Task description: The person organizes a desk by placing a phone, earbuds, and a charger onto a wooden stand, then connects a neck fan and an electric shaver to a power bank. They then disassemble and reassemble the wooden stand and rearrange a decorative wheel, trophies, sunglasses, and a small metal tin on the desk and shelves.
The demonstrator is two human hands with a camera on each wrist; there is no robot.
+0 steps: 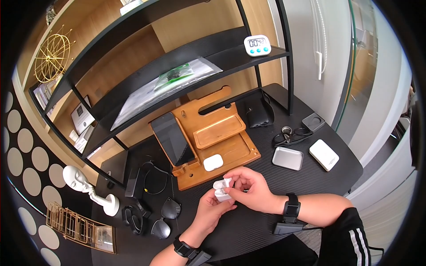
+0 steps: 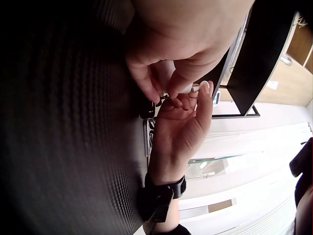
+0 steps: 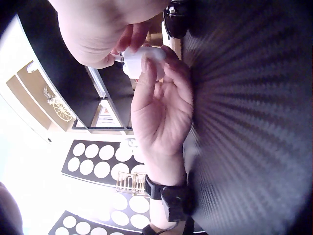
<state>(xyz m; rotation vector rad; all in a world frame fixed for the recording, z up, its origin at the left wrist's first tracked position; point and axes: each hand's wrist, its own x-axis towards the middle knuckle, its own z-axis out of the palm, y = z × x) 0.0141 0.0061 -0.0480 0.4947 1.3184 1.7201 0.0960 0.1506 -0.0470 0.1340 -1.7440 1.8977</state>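
Observation:
My left hand (image 1: 212, 207) grips a small white earbud case (image 1: 223, 195) with its lid raised, just above the desk in front of the wooden stand. In the right wrist view the thumb and fingers of that hand close round the case (image 3: 139, 61). At the case's opening, my right hand (image 1: 250, 189) pinches a white earbud (image 1: 227, 181). The left wrist view shows the earbud (image 2: 196, 88) between the fingertips of the right hand (image 2: 178, 129). Part of the case is hidden behind fingers in each view.
A wooden stand (image 1: 188, 177) bears a black phone (image 1: 173, 138) and a rounded white case (image 1: 213, 162). To the right lie a metal tin (image 1: 287, 158) and a white power bank (image 1: 324, 155). Sunglasses (image 1: 160, 228) lie left. A black shelf (image 1: 230, 62) with a timer (image 1: 257, 46) overhangs the back.

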